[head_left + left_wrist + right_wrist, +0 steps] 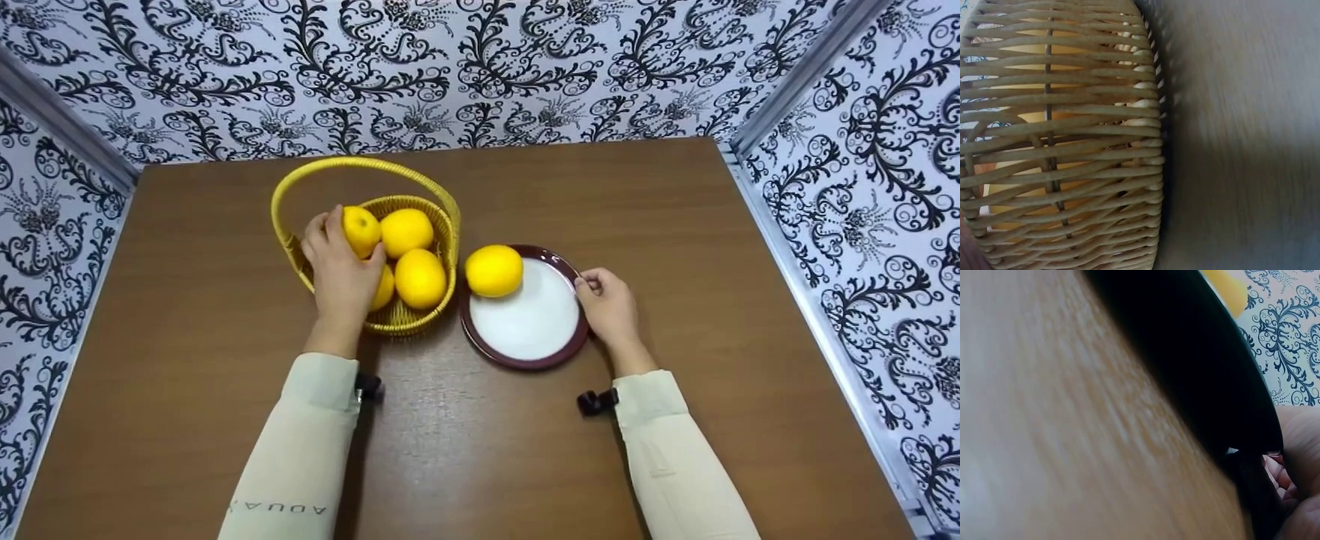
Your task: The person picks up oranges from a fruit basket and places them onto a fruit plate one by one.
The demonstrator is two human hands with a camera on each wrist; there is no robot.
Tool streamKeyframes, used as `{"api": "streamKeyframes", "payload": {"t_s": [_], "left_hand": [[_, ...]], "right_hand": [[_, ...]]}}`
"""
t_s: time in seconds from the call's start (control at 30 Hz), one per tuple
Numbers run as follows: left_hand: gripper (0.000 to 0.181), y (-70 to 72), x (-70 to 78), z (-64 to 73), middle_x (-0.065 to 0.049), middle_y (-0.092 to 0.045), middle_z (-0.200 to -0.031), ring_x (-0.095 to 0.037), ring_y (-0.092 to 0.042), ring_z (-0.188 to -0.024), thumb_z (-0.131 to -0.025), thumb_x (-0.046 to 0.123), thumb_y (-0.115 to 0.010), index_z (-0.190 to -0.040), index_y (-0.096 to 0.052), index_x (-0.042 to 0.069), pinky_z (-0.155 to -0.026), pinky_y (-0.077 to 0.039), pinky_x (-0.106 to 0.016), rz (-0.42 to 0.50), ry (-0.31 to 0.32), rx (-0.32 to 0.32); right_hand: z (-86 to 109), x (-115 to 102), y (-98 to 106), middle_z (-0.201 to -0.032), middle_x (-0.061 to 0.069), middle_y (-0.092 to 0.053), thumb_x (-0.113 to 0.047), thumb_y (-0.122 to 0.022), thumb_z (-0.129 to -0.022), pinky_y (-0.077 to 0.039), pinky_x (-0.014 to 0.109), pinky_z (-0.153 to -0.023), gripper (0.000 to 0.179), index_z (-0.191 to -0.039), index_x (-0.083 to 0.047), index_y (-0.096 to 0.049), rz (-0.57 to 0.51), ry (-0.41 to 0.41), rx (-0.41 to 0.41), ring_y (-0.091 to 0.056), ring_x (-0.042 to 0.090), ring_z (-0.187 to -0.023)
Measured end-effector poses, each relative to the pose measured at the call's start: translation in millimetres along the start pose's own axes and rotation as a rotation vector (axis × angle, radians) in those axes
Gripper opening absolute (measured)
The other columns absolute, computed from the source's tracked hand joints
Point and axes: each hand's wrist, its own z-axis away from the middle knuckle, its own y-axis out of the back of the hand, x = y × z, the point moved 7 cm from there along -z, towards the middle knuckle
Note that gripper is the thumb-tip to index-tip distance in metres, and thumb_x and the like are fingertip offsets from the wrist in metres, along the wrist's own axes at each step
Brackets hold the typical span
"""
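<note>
My left hand (341, 262) reaches into a yellow wicker basket (403, 324), its thumb and fingers curled round a yellow oval fruit (361, 231). Beside that fruit lie a few more of the same, including one yellow fruit (420, 278) near the basket's right wall. With thumb and fingers, my right hand (611, 304) pinches the right rim of a white plate (529, 322) with a dark maroon edge. One yellow fruit (494, 271) sits at the plate's upper left. The basket's woven side (1072, 129) fills the left wrist view; the plate's dark underside (1185, 360) shows in the right.
The basket's tall arched handle (367, 162) rises over the fruit. Both basket and plate stand on a brown wooden table (712, 315), close beside each other. Black-and-white patterned panels (510, 67) enclose the table at the back and both sides.
</note>
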Motion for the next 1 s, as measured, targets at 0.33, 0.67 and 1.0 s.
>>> {"api": "streamKeyframes", "payload": {"t_s": [0.33, 0.67, 1.0], "left_hand": [[0.074, 0.5, -0.6, -4.4, -0.022, -0.039, -0.149, -0.041, -0.033, -0.142, -0.091, 0.02, -0.079, -0.153, -0.043, 0.004, -0.119, -0.038, -0.05, 0.028, -0.019, 0.012], [0.071, 0.5, -4.1, -6.1, -0.02, -0.041, -0.146, -0.04, -0.034, -0.141, -0.09, 0.021, -0.08, -0.15, -0.046, 0.007, -0.12, -0.037, -0.048, 0.051, 0.014, 0.022], [0.07, 2.3, -3.6, -4.2, -0.019, -0.042, -0.145, -0.039, -0.034, -0.141, -0.089, 0.021, -0.081, -0.149, -0.047, 0.006, -0.12, -0.037, -0.048, 0.07, 0.014, 0.046]], "right_hand": [[1.2, -2.2, 0.5, -0.091, 0.007, -0.069, -0.02, -0.064, -0.1, -0.048, 0.03, -0.078, 0.019, -0.105, -0.005, -0.074, -0.027, -0.013, -0.003, -0.06, 0.018, -0.084], [0.4, -1.6, 0.3, -0.092, 0.008, -0.069, -0.02, -0.064, -0.1, -0.047, 0.029, -0.078, 0.02, -0.106, -0.004, -0.074, -0.007, -0.004, 0.004, -0.06, 0.018, -0.085], [-0.4, -1.5, -0.7, -0.091, 0.008, -0.068, -0.02, -0.064, -0.099, -0.047, 0.028, -0.077, 0.02, -0.105, -0.004, -0.074, -0.01, -0.007, 0.005, -0.06, 0.019, -0.085]]}}
